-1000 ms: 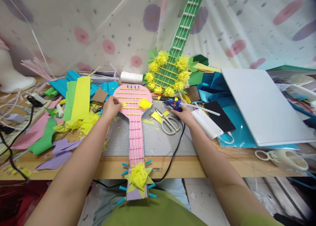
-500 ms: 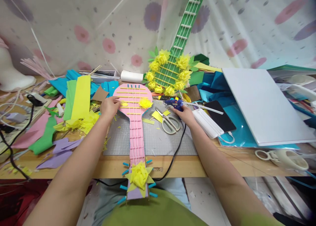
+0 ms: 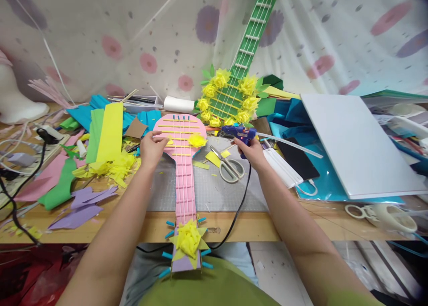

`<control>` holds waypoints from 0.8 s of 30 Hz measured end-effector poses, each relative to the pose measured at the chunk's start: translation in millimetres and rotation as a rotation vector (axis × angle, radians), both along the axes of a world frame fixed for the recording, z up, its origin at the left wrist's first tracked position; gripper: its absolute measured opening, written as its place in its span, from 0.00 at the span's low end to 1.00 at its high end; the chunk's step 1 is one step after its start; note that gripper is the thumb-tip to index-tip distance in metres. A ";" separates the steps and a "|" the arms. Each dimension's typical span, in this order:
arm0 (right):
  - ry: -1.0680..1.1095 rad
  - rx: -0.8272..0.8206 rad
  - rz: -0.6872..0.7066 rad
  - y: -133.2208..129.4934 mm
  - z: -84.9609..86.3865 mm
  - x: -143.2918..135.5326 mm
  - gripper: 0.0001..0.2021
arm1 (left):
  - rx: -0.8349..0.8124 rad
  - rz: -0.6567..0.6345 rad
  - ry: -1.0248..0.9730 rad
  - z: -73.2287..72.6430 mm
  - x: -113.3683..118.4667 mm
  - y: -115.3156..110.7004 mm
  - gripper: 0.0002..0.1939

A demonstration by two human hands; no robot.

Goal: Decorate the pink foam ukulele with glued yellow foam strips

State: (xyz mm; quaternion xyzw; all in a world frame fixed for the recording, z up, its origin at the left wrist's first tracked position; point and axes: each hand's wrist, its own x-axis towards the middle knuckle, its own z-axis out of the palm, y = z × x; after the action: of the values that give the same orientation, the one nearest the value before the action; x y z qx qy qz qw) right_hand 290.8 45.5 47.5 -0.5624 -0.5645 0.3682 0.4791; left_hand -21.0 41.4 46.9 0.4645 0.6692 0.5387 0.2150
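Observation:
A pink paper guitar [image 3: 185,176] lies across the grey mat, its head reaching past the table's front edge. One yellow flower [image 3: 197,140] sits on the right of its body, and a larger yellow flower [image 3: 188,239] is on its head. My left hand [image 3: 154,148] is at the body's left edge, fingers closed round something too small to make out. In my right hand [image 3: 250,150] is a blue glue gun [image 3: 239,133], with a long white glue stick out of its back and its nozzle pointing left. Grey-handled scissors [image 3: 230,168] lie half open between the guitar and my right hand.
Behind stands a green paper guitar [image 3: 247,51] with yellow flowers. Crepe paper scraps [image 3: 110,167] and purple pieces [image 3: 80,208] lie left. A white power bank [image 3: 282,167], black phone [image 3: 299,159] and white board [image 3: 361,145] are on the right. A black cord hangs over the front edge.
My right hand has raised the glue gun and turned it more level, with its glue stick now reaching further right. My left hand has shifted slightly to the right at the pink body.

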 end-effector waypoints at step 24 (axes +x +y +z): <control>-0.373 0.005 0.300 -1.8 28.1 -74.8 0.20 | -0.127 -0.043 0.030 9.1 39.3 -18.9 0.24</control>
State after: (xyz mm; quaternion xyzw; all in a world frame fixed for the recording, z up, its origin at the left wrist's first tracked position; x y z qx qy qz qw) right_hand 216.0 43.7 75.7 -0.5296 -0.7213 0.3235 0.3077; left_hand 18.3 22.5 56.1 0.4723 0.6949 0.4834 0.2455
